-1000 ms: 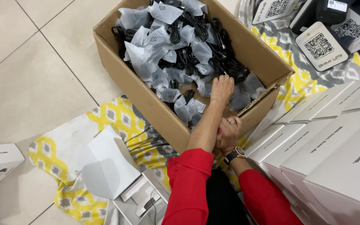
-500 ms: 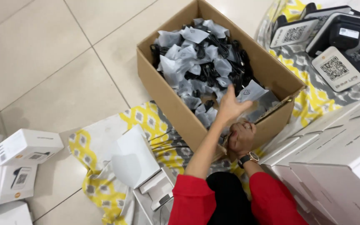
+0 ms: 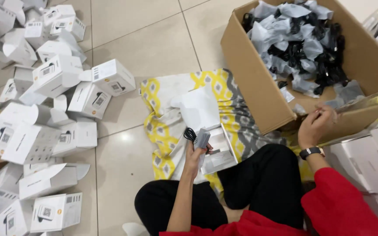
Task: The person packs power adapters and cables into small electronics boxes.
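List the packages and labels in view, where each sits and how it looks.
White boxes: heaped on the floor at left, small, printed labels.
Cardboard carton: upper right, brown, full of grey bagged black cables.
Open white box: on the patterned cloth by the left hand.

Tiled floor [image 3: 145, 35], white boxes [image 3: 57, 131], patterned cloth [image 3: 162, 118], carton [image 3: 259, 87]

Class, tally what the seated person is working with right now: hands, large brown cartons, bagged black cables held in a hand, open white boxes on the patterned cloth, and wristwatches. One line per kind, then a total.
Hands: 2, left hand and right hand
Large brown carton: 1
Bagged cable held: 1
Open white box on the patterned cloth: 1
Wristwatch: 1
Total: 6
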